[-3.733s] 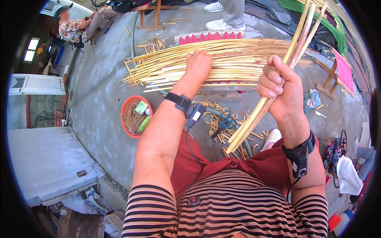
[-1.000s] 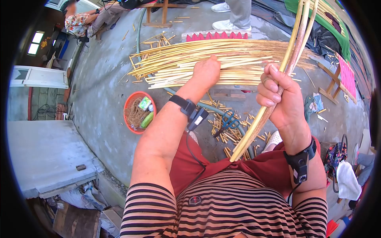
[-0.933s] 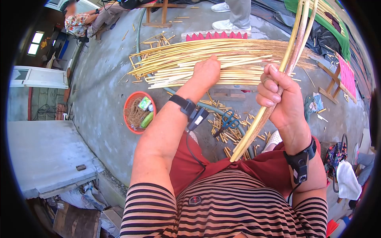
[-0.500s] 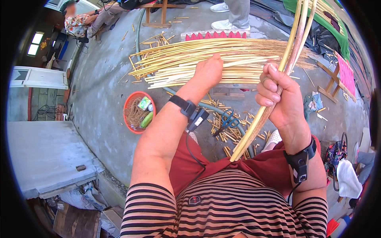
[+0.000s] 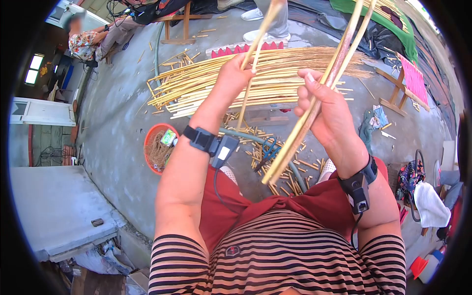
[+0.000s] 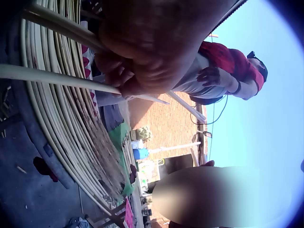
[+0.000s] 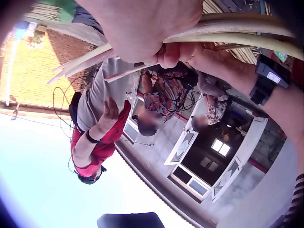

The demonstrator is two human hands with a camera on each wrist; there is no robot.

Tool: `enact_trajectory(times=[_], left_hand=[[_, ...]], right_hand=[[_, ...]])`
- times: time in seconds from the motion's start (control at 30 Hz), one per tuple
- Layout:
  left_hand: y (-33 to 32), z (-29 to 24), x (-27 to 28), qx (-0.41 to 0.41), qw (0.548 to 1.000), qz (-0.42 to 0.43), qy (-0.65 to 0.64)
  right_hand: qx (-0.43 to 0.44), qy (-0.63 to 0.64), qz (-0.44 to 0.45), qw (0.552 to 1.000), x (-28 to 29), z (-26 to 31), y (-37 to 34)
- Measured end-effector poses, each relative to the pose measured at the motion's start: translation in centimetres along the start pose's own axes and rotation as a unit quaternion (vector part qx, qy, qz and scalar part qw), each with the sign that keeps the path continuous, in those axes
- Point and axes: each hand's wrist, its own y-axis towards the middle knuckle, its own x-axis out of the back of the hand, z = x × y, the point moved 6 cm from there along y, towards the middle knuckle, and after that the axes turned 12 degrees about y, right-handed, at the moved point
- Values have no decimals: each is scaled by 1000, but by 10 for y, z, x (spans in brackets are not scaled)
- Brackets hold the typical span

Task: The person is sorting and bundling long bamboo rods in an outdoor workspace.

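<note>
The left hand [image 5: 234,74] pinches thin sticks [image 5: 245,104], tops tipped up over the big pile [image 5: 206,81]. The right hand [image 5: 325,102] has its fingers curled round more sticks [image 5: 288,147], which slant up past the pile. The pile lies flat, just past both hands. Short bits [image 5: 307,163] lie on the floor [image 5: 123,118] below, and a red tub [image 5: 147,152] sits near the left arm.

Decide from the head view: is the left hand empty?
No, the left hand grips stalks that show both above and below it.
</note>
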Motion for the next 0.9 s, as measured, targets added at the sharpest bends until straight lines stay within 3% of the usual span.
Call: enact_trajectory(times=[0.07,0.17,0.23,0.37,0.43,0.47,0.6,0.7,0.77,0.9], left_hand=[[-12,-18,-2,48,974,126,-181],[-31,-33,-16,42,925,203,-319],[-43,-36,-27,40,916,248,-314],[-71,-48,-48,55,913,299,-272],[-77,-35,-62,54,906,322,-268],[-81,-31,-69,54,880,370,-292],[-101,-32,-81,77,833,424,-348],[-111,-34,-81,84,801,444,-393],[-117,-37,-83,77,806,437,-391],[-130,-35,-97,68,822,420,-380]], right_hand=[[36,-6,-46,998,1,3,3],[79,-20,-54,995,11,2,14],[99,-29,-61,993,16,-2,20],[29,-9,15,999,10,-22,23],[21,-60,-5,998,12,-29,19],[20,-76,-6,997,13,-31,19],[-26,-95,23,995,14,-39,14],[-45,-129,68,988,11,-41,9],[-55,-168,102,979,12,-42,6],[-61,-146,55,986,26,-41,0]])
